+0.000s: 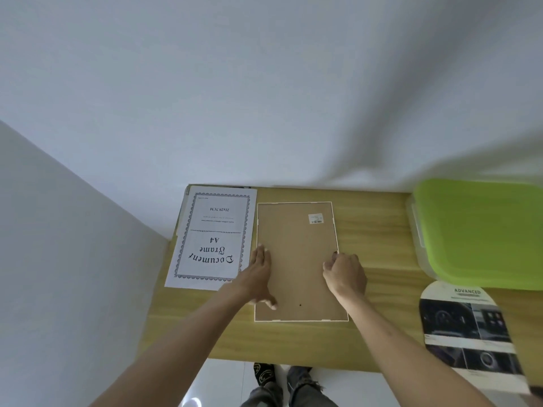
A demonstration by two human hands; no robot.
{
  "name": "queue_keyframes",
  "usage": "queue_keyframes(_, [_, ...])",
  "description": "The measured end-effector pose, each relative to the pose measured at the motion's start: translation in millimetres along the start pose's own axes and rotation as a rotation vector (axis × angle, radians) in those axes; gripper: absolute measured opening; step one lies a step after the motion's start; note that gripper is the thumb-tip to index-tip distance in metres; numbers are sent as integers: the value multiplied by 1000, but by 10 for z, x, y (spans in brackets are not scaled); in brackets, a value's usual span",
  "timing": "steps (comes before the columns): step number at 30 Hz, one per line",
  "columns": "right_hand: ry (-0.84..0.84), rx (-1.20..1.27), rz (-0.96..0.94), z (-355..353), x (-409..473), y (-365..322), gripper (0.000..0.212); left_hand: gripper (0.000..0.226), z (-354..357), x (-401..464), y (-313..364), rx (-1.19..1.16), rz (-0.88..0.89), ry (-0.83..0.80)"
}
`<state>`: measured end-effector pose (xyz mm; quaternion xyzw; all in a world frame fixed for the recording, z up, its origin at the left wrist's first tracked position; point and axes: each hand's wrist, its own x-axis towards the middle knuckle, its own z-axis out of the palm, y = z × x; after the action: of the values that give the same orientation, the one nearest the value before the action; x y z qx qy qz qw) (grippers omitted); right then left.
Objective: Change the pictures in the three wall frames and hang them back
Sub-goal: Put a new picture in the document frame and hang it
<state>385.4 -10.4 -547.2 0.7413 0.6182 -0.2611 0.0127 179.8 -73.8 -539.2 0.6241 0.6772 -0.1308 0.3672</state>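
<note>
Frame [296,259]: face down mid-worktop, backing board in place.
Left hand [260,274]: flat, pressing board.
Right hand [345,274]: grip curled at right-edge tab — cannot tell whether pinching.
Left: rehanging — likely more frames.

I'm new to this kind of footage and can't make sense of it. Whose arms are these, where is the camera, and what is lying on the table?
There is no machine here: a person wears one wide-angle camera on the head, looking down at their own bare arms. On the wooden table a picture frame lies face down, its brown backing board up. The left hand rests flat and open on the frame's left edge. The right hand has curled fingers at the right edge, apparently working a small clip there. Left of the frame lies the printed A4 sheet. To the right are a green-lidded box and a curled printed picture.
</note>
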Motion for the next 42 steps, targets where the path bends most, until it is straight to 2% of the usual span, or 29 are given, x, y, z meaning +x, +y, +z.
queue_keyframes(8, [-103,285,208,-81,20,-92,13,147,25,-31,-251,-80,114,-6])
queue_keyframes(14, [-150,369,219,-144,41,-47,25,148,61,-30,-302,-133,143,26])
queue_keyframes(19, [-194,562,241,-182,73,94,33,146,25,-62,-342,-279,178,52])
queue_keyframes(22, [-236,689,241,-221,71,145,31,134,45,-93,-341,-444,77,138])
queue_keyframes(27, [-247,766,239,-163,28,201,19,101,94,-137,-319,-653,26,254])
queue_keyframes(34, [-241,831,232,-172,-48,189,17,89,-28,-187,-230,-1121,-88,326])
queue_keyframes(37, [-300,876,241,-247,-99,222,17,82,-68,-203,-214,-1187,-112,437])
queue_keyframes(40, [-337,954,258,-322,-98,296,17,40,-143,-222,-166,-1198,-74,466])
queue_keyframes(42, [-351,1004,265,-396,-100,341,17,34,-192,-211,-110,-1131,-27,423])
